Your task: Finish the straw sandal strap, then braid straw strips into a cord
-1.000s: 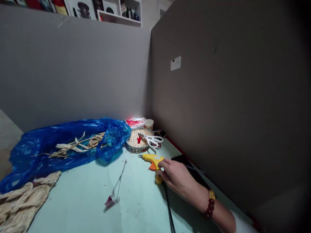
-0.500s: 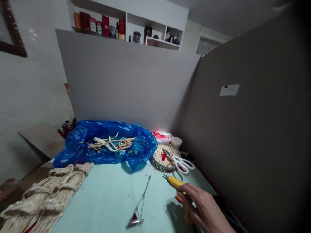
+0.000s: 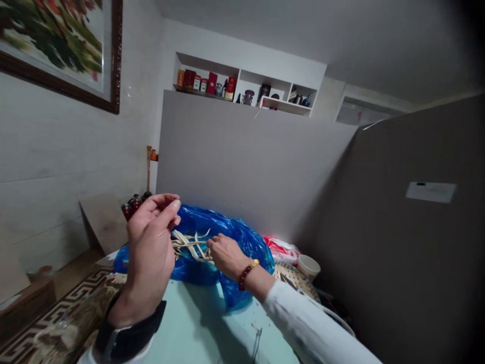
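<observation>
Dried strips [image 3: 191,246], in opened blue bag [image 3: 248,233], on counter [image 3: 178,316].
Bag seemingly keeps strips gathered, reachable. Right hand [image 3: 227,257]: at strips; grip cannot be told. Left hand [image 3: 152,245]: raised; grip closed, nothing visible between fingertips.

Right-hand grip [image 3: 227,255] has moved from glue gun to straw strips [image 3: 189,243]; left-hand grip [image 3: 153,235] has entered view, raised.

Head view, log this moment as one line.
left hand: raised, nothing visibly held | right hand: at strips | strips: in blue bag | basket: right of blue bag
</observation>
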`<state>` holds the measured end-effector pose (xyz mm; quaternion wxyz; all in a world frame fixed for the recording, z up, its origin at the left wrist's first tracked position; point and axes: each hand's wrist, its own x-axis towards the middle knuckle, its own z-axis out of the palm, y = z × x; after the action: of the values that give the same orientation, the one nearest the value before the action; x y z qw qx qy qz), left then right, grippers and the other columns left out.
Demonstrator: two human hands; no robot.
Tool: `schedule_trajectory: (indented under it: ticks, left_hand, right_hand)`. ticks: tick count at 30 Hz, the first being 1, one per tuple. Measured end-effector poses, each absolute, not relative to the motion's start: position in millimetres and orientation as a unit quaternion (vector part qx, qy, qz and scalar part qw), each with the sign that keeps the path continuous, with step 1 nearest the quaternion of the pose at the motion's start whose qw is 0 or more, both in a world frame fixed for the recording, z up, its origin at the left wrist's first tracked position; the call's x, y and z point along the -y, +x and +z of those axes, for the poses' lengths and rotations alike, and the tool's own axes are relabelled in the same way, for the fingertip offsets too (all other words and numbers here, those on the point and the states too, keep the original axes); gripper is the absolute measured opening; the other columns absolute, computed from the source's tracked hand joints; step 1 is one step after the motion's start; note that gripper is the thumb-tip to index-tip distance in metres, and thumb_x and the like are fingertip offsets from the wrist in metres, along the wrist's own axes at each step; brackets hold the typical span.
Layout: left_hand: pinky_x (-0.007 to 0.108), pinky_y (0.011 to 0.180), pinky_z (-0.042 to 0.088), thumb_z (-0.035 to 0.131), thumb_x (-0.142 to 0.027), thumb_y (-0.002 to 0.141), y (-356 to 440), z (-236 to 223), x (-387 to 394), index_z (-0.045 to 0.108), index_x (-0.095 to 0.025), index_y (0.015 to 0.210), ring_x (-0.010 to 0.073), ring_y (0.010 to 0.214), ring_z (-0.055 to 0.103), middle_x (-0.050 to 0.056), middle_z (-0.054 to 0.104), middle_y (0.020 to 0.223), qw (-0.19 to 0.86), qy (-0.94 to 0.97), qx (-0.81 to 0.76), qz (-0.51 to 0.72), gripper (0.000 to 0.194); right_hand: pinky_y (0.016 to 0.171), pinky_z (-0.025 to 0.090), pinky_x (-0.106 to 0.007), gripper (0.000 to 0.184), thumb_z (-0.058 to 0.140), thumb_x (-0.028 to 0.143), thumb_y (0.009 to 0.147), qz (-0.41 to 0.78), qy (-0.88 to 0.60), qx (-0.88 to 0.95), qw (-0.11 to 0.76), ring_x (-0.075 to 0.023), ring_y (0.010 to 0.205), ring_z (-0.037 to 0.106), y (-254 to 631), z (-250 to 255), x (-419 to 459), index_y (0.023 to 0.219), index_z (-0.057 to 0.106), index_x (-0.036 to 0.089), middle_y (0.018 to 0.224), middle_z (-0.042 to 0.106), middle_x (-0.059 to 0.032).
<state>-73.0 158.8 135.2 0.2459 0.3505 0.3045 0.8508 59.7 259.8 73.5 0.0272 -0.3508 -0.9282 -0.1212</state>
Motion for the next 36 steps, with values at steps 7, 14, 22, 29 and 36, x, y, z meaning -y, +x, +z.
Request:
schedule_trajectory:
  ticks: [7,14,22,29,36]
  left_hand:
    - [0.015,0.043,0.036,0.071,-0.011,0.069,-95.9,139.7,-159.6,0.064,-0.015,0.069,0.0065,0.054,0.045,-0.001,0.056,0.070,0.228,0.285,-0.272,0.890,0.008]
    - [0.015,0.042,0.034,0.070,-0.020,0.071,-98.0,135.4,-167.1,0.063,-0.016,0.064,0.0080,0.056,0.047,0.000,0.057,0.068,0.235,0.300,-0.305,0.873,0.010]
    - [0.018,0.049,0.039,0.081,-0.026,0.061,-99.1,120.3,-193.2,0.073,-0.017,0.077,0.0117,0.059,0.052,0.000,0.065,0.069,0.247,0.410,-0.420,0.771,0.020]
    - [0.025,0.060,0.045,0.082,-0.023,0.058,-64.1,123.1,-189.2,0.071,-0.018,0.065,0.0165,0.064,0.059,0.001,0.068,0.065,0.299,0.509,-0.424,0.687,0.015]
    - [0.025,0.055,0.050,0.082,-0.025,0.058,-58.2,119.4,-191.1,0.060,-0.019,0.085,0.0147,0.057,0.062,-0.003,0.068,0.063,0.372,0.472,-0.389,0.698,0.035]
  right_hand:
    - [0.086,0.052,-0.044,0.030,0.058,0.031,0.094,-0.116,-0.394,0.911,0.034,-0.0228,0.102,0.061,12.7,36.6,-307.0,0.119,0.058,0.015,0.120,0.059,-0.0092]
    - [0.087,0.051,-0.044,0.028,0.057,0.031,0.094,-0.049,-0.427,0.893,0.130,-0.0226,0.103,0.061,36.2,40.5,-313.3,0.117,0.059,0.016,0.120,0.059,-0.0092]
    - [0.066,0.049,-0.027,0.028,0.049,0.036,0.097,0.133,-0.377,0.860,0.317,-0.0143,0.073,0.060,71.6,89.5,-276.5,0.095,0.066,0.014,0.084,0.065,-0.0023]
    - [0.054,0.038,-0.022,0.030,0.057,0.038,0.088,0.301,-0.329,0.803,0.395,-0.0120,0.060,0.053,96.7,94.7,-214.8,0.076,0.069,0.014,0.066,0.063,-0.0014]
    - [0.057,0.039,-0.024,0.029,0.062,0.039,0.082,0.390,-0.310,0.760,0.417,-0.0132,0.061,0.052,100.6,97.8,-199.1,0.071,0.070,0.014,0.066,0.063,-0.0023]
